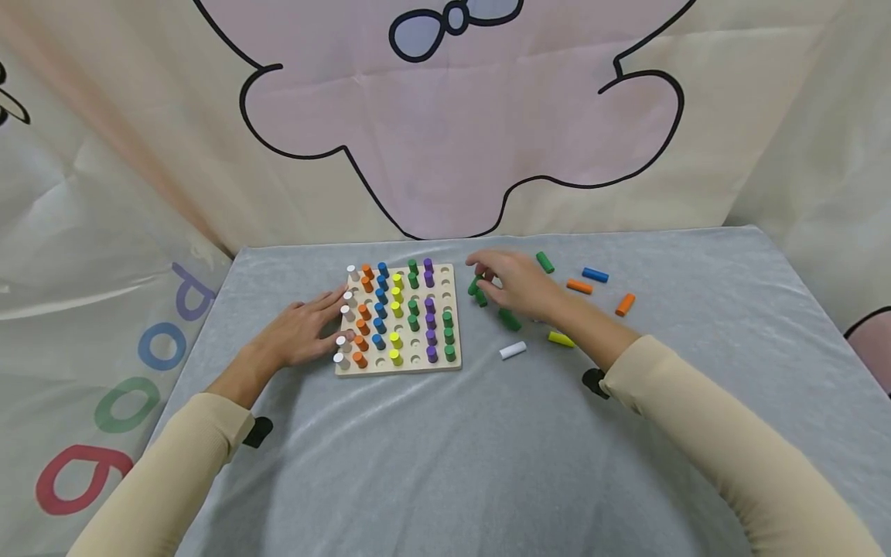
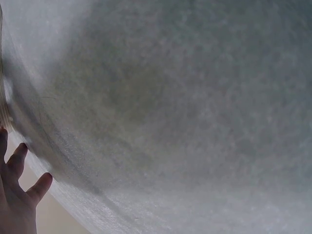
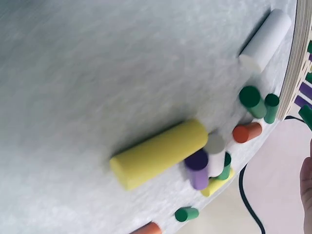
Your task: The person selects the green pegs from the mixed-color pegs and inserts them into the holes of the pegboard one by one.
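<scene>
R hand (image 1: 518, 282): fingers (image 1: 480, 261) curled over a small cluster of green pegs (image 1: 477, 288) just off the right edge of the wooden pegboard (image 1: 455, 325); whether a peg is actually pinched can't be told, as the fingertips are partly hidden. L hand (image 1: 302, 331): laid flat on the worktop (image 1: 445, 464) w/ fingers straight and slightly spread, tips touching the board's left edge beside the white pegs (image 1: 346, 317); nothing is gripped.

Board is seen at worktop centre, filled w/ upright pegs in colour columns – white, orange, blue, yellow, green, purple, green – w/ several holes left open. Loose pegs are scattered to the right of the board: a green peg (image 1: 510, 319) just below the R hand, another green (image 1: 545, 262) beyond it, a white peg (image 1: 513, 350) and yellow peg (image 1: 561, 339) nearer the person, plus orange (image 1: 579, 286), blue (image 1: 595, 275) and a second orange (image 1: 625, 304) further right.

In the R wrist view the yellow peg (image 3: 158, 153) is shown lying on its side on the grey cloth, the white one (image 3: 265, 40) near the board edge. Cream sleeves are worn on both arms.
</scene>
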{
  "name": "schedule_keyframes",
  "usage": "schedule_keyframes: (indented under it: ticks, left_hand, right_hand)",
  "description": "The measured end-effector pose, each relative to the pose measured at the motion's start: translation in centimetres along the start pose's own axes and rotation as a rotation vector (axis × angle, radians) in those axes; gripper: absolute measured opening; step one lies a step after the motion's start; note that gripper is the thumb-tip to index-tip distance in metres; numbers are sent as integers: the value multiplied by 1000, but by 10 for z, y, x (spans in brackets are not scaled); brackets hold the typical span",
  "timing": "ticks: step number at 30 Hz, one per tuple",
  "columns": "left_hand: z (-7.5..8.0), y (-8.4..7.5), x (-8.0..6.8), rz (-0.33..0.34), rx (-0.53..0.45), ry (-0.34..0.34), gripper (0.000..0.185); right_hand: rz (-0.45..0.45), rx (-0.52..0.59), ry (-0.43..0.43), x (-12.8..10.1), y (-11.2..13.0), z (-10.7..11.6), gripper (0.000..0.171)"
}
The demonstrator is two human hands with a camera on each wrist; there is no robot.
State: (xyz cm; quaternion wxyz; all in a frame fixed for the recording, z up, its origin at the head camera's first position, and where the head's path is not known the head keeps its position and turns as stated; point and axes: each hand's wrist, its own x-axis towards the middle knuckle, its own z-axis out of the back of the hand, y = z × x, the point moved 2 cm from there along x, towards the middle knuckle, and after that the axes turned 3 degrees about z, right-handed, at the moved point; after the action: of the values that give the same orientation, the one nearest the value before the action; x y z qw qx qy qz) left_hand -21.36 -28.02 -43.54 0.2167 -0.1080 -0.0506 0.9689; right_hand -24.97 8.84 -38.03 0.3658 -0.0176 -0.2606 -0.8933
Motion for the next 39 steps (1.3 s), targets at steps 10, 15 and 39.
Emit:
schedule_keyframes:
  ticks: [10,15,39]
  left_hand:
    - [0,1,0,-5,-3,-1,81]
    - [0,1,0,-7,9,1,81]
    - [0,2,-1,-8,3,-2,81]
  right_hand:
    - [53,-2,7,10,12,-11,33]
    - [80,5,19,13,16,-17,34]
    - [66,14,88,21,23,-32,31]
